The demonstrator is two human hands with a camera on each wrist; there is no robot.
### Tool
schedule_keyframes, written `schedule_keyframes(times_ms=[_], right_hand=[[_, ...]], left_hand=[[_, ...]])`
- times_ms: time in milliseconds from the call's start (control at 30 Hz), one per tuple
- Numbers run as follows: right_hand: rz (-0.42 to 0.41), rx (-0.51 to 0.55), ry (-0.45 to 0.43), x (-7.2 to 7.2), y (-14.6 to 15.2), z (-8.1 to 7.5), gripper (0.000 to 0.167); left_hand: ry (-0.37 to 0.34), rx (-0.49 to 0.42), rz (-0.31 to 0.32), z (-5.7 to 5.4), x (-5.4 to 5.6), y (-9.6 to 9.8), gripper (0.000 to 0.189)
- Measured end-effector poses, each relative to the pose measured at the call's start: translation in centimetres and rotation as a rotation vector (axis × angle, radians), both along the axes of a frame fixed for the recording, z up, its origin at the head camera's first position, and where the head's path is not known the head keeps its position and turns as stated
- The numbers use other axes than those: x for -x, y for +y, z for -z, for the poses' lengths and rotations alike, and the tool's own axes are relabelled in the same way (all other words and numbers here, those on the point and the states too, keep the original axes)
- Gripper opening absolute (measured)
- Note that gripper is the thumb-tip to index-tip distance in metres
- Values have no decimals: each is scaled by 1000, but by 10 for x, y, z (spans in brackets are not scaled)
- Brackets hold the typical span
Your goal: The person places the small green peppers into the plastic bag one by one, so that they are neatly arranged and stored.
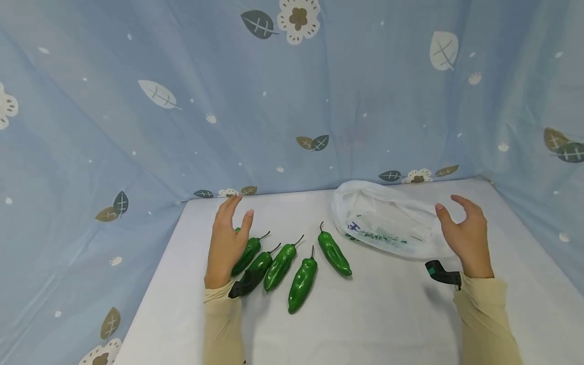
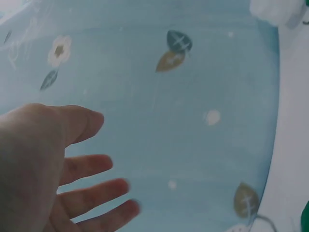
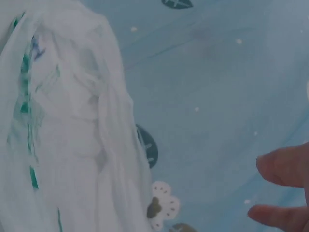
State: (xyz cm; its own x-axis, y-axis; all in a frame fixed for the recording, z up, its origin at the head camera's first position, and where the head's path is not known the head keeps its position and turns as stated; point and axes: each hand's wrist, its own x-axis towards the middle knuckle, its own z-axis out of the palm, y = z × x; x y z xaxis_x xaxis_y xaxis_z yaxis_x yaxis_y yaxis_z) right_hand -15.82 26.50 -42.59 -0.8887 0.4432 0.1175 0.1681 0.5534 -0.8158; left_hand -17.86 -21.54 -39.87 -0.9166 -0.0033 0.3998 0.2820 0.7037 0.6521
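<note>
Gleaming on the white desk (image 1: 365, 319), smooth, tapered green peppers (image 1: 302, 286) lay beside and partly behind the left hand (image 1: 226, 243). Only the head view showed any whole; the right wrist view caught filmy creases in the crumpled white plastic bag (image 1: 388, 220). The right hand (image 1: 468, 238) hovered near it, both hands' fingers (image 2: 99, 195) loosely parted, gripping nothing.

Left hand (image 1: 225, 246) and right hand (image 1: 470, 241) held well apart

From my station I have the left forearm (image 1: 222, 329) left of bottom centre, the right forearm (image 1: 486, 319) at lower right. Both thumbs (image 1: 247, 223) stand parted from gently bent fingers (image 1: 226, 210). In the left wrist view the fingers spread at lower left; in the right, two tips show at lower right.
</note>
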Motion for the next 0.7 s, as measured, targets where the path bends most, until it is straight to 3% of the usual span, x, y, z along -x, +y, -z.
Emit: schedule_keyframes(times_ms=[333, 700], right_hand=[[70, 84, -129, 6, 11, 15, 66], [86, 107, -200, 8, 21, 29, 67]], left_hand=[[-21, -59, -132, 2, -6, -35, 49], [-76, -67, -184, 10, -6, -50, 50]])
